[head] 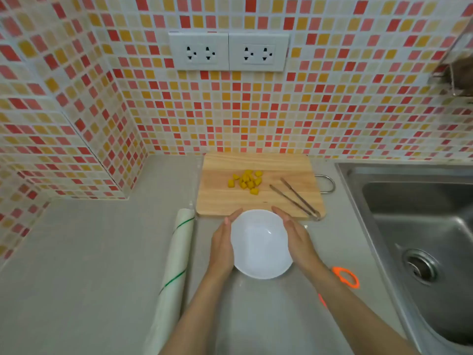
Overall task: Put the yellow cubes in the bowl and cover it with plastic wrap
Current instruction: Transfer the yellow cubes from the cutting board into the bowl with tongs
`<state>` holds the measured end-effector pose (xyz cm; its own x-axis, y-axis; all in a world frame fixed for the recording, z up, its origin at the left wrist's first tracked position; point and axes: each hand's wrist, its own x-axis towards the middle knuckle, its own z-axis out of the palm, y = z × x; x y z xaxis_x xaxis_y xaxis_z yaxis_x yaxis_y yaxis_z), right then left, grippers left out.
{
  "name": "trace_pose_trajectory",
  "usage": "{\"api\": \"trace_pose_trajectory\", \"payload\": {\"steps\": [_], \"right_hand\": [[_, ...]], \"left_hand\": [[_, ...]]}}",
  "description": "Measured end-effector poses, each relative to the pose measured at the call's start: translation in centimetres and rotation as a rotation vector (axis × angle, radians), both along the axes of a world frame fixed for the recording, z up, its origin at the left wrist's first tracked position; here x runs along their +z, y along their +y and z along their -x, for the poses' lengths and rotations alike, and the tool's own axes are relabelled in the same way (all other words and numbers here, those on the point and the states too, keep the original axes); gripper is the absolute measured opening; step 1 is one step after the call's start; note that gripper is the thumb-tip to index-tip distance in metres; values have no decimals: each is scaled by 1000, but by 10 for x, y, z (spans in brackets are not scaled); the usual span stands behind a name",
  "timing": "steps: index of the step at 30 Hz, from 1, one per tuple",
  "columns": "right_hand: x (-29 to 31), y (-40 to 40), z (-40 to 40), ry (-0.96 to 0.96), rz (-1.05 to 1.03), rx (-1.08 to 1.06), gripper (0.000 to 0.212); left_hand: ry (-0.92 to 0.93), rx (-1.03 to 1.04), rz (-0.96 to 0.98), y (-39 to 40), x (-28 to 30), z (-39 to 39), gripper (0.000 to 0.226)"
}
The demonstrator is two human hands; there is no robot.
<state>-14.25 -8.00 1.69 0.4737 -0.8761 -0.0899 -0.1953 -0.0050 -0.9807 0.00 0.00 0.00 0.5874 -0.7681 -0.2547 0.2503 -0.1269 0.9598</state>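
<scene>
The sink (419, 226) takes up the right side of the scene, sunk into the grey table (102, 252). Its edge is the largest hazard: anything knocked right off the board could roll into the basin.

The wooden cutting board (261, 162) lies at the far middle of the table. The yellow cubes (247, 181) sit on it in a loose heap, well apart from the bowl, so each must be carried across the board's near edge; a cube dropped there would land on the bare table.

The roll of plastic wrap (176, 254) lies to the left of the bowl, pointing near to far. It is round and rests free, so a nudge from the left forearm could send it rolling away.

The white bowl (261, 244) stands empty just near of the board. The left hand (221, 245) and right hand (298, 238) are flat and open, palms pressed to its two sides, cupping it with no fingers curled over the rim. A smooth bowl held so could slip if lifted quickly.

The metal tongs (294, 198) lie on the board's right part, their near end at its corner. They could pinch soft cubes too hard or let them slide.

An orange-handled tool (345, 276), perhaps scissors, lies partly hidden by the right forearm, which might sweep it toward the sink.
</scene>
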Motion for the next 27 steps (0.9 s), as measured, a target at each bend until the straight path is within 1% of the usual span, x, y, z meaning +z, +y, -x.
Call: {"api": "trace_pose_trajectory", "payload": {"steps": [2, 3, 4, 5, 6, 7, 8, 9, 11, 14, 16, 17, 19, 22, 24, 27], "right_hand": [[7, -15, 2, 43, 155, -39, 34], [8, -26, 5, 111, 296, -65, 33], [9, -39, 9, 213, 425, -83, 33], [9, -52, 12, 378, 519, -111, 35], [9, -64, 12, 559, 570, -134, 38], [7, -73, 12, 731, 576, -147, 44], [2, -79, 11, 853, 561, -138, 50], [-2, -82, 9, 915, 531, -117, 54], [-8, -85, 6, 880, 512, -116, 49], [-8, -88, 0, 736, 516, -139, 37], [-4, -89, -7, 601, 503, -78, 36], [-3, -90, -12, 565, 502, -27, 38], [-2, -96, -24, 585, 529, 48, 40], [-2, -105, -39, 618, 519, 63, 40], [-2, -111, -47, 627, 501, 99, 35], [0, -121, -55, 689, 503, 167, 27]], "left_hand": [[21, 14, 3, -1, 1, -2, 36], [25, 22, 13, 0, -1, -3, 36], [40, 34, 23, 1, -2, -3, 37], [52, 43, 32, 1, -1, -4, 37], [71, 55, 34, 1, -1, -5, 37], [76, 57, 34, 0, -1, -7, 37], [74, 63, 43, 0, -1, -8, 38], [66, 62, 46, -1, -2, -9, 38], [56, 56, 45, -1, -3, -10, 39], [69, 53, 38, -2, -3, -10, 39], [70, 53, 37, -2, -2, -10, 39], [69, 52, 35, -2, -2, -10, 39], [57, 54, 34, -2, -2, -9, 39], [33, 56, 48, -2, -1, -8, 39], [25, 53, 57, -1, 1, -8, 39], [26, 59, 63, -1, 0, -7, 39]]}}
